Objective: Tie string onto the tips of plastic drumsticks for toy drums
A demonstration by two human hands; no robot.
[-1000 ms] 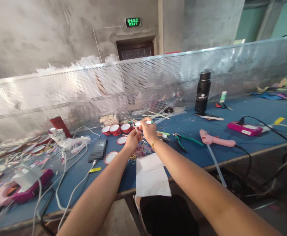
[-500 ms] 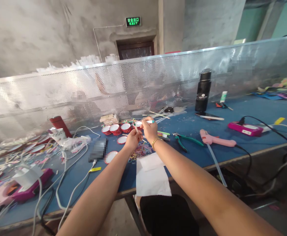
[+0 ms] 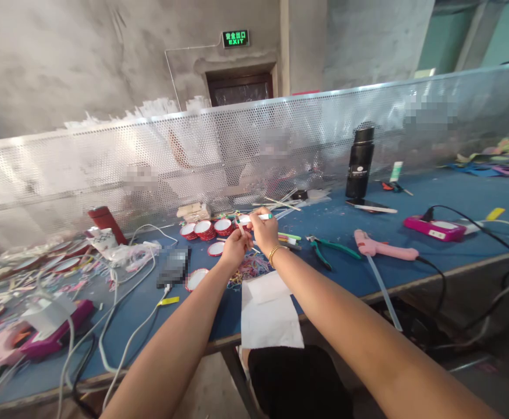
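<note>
Both hands meet above the blue bench, just in front of a row of red-rimmed cups. The left hand has its fingers pinched on a thin stick. The right hand has its fingers closed around a white pen with a green tip, beside the stick.

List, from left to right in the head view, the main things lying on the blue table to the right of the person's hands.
Green-handled pliers → pink glue gun → black bottle, which stands farther back → magenta power strip → yellow tag.
</note>
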